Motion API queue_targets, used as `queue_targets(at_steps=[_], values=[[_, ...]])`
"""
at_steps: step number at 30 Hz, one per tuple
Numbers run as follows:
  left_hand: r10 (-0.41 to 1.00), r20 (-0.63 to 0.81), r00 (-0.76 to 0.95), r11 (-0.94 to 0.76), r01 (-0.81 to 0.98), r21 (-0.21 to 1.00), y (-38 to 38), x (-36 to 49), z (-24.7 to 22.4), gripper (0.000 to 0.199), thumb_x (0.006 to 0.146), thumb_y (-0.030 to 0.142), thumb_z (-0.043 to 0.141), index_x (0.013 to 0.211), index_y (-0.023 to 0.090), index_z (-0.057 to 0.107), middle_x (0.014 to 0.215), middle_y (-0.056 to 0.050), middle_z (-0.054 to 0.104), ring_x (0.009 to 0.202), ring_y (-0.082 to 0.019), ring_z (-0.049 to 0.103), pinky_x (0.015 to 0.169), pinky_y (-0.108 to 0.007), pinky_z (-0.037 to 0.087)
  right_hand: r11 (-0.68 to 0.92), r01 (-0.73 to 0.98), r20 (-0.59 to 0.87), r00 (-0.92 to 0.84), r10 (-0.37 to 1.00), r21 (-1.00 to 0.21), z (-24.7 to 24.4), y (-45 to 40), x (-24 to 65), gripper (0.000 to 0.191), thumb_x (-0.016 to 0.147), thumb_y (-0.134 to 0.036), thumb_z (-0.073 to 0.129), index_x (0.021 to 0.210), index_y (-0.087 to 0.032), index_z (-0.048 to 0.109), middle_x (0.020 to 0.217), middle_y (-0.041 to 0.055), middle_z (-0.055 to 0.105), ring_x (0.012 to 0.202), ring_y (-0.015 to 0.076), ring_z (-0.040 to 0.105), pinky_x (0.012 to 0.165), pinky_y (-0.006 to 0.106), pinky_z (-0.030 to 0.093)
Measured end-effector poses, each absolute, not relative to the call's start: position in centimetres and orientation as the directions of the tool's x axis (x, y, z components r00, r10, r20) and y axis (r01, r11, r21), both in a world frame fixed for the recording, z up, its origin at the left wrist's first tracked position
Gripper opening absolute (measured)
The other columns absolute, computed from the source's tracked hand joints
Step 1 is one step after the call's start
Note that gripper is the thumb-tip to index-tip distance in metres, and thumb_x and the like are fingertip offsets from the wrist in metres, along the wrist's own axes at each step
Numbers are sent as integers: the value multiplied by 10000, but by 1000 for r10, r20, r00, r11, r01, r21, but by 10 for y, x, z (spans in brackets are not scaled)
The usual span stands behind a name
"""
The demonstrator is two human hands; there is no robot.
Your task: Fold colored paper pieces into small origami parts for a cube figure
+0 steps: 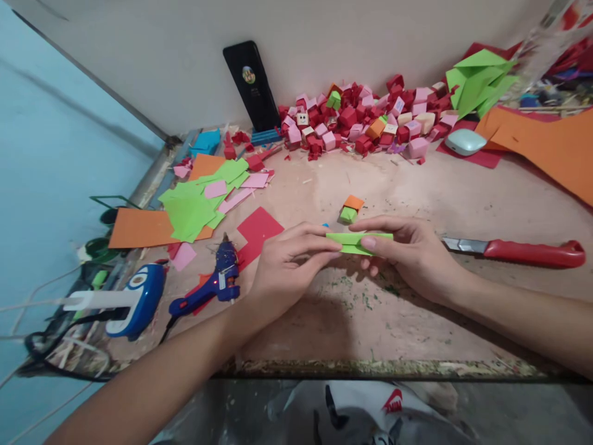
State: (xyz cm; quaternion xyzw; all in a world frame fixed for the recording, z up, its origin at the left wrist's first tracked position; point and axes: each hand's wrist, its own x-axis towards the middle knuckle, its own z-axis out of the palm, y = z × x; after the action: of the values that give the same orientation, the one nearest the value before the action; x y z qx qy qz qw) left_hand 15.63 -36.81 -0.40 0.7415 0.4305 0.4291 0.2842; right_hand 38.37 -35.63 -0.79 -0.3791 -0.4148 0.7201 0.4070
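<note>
A narrow folded strip of green paper [356,248] is held level over the table between both hands. My left hand [296,253] pinches its left end between thumb and fingers. At its right part, my right hand [405,247] grips it with the thumb on the front and the fingers behind. Just beyond the strip sits a small folded paper piece, orange and green [349,209]. A bit of blue shows behind my left fingers.
Left of the hands lie a blue glue gun [217,281], red paper [262,232] and green sheets [189,207]. A red-handled knife [523,251] lies right. Behind are a pile of small paper cubes [356,117], a leaning phone [252,83] and orange paper [546,139].
</note>
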Motion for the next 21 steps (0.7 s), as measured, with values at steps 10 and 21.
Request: queue_targets(at_steps=[10, 21], values=[[863, 370, 344, -492, 407, 770, -369, 157, -4, 139, 934, 167, 790, 972, 279, 864, 1017, -18, 816, 964, -151, 757, 883, -259, 587, -324, -227, -215, -403, 890, -918, -7, -355, 382, 280, 806, -433, 927, 962, -209, 866, 647, 27, 771, 566, 164, 721, 560, 272, 577], [920, 267, 286, -361, 356, 862, -369, 158, 1, 96, 961, 183, 757, 987, 229, 837, 1028, -34, 807, 965, -155, 740, 893, -270, 577, -252, -206, -158, -384, 910, -946, -6, -358, 381, 268, 837, -413, 913, 1004, -207, 872, 740, 32, 795, 606, 146, 717, 590, 263, 588]])
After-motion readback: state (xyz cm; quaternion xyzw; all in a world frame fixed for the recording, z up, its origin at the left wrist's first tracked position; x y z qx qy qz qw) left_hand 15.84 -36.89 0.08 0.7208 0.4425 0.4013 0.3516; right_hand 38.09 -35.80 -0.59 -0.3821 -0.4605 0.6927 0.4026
